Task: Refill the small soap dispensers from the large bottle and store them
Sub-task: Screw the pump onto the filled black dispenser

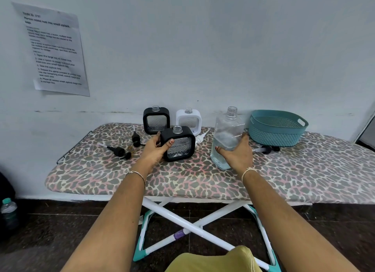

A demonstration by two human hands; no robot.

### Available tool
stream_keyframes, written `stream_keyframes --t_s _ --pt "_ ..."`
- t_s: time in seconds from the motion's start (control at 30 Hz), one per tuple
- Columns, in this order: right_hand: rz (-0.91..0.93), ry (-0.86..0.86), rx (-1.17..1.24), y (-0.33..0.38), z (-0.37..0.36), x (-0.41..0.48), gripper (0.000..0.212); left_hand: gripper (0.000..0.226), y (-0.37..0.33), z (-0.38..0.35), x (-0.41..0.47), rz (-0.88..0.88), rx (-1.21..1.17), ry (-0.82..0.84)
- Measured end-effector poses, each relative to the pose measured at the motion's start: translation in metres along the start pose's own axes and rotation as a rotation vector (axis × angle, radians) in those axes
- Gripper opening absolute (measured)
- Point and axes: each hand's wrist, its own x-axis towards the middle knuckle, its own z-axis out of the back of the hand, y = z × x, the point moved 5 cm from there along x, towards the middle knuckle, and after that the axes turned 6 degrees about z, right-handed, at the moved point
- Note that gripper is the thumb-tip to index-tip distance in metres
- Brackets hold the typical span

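My left hand grips the left side of a square black soap dispenser with an open neck, standing on the leopard-print board. My right hand wraps around the large clear bottle, which is uncapped, upright and partly filled with clear liquid. Behind stand a second black dispenser and a white dispenser, both without pumps. Two black pump heads lie left of my left hand. A white pump lies behind the held dispenser, and another black pump lies to the right of the bottle.
A teal plastic basket sits at the back right of the board against the wall. A printed sheet hangs on the wall at left. A water bottle stands on the dark floor at far left. The board's white crossed legs show below.
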Motion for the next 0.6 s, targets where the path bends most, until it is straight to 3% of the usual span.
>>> stream_keyframes --t_s 0.13,0.27,0.4,0.5,0.6 --pt "0.008 -0.074 -0.027 -0.002 -0.003 -0.010 0.099 0.073 -0.002 0.000 -0.003 0.005 0.025 -0.049" --pt "0.046 -0.144 -0.217 0.003 -0.008 -0.030 0.112 0.070 0.000 0.005 -0.008 -0.002 0.085 -0.122" --pt "0.284 -0.269 -0.284 0.028 -0.012 -0.057 0.110 0.062 0.001 0.013 -0.016 -0.009 0.133 -0.195" --pt "0.409 -0.137 -0.321 0.042 -0.034 -0.072 0.105 0.060 0.004 0.019 -0.021 -0.006 0.147 -0.230" --pt "0.416 0.020 -0.347 0.049 -0.059 -0.080 0.102 0.057 0.010 0.028 -0.029 0.003 0.171 -0.261"
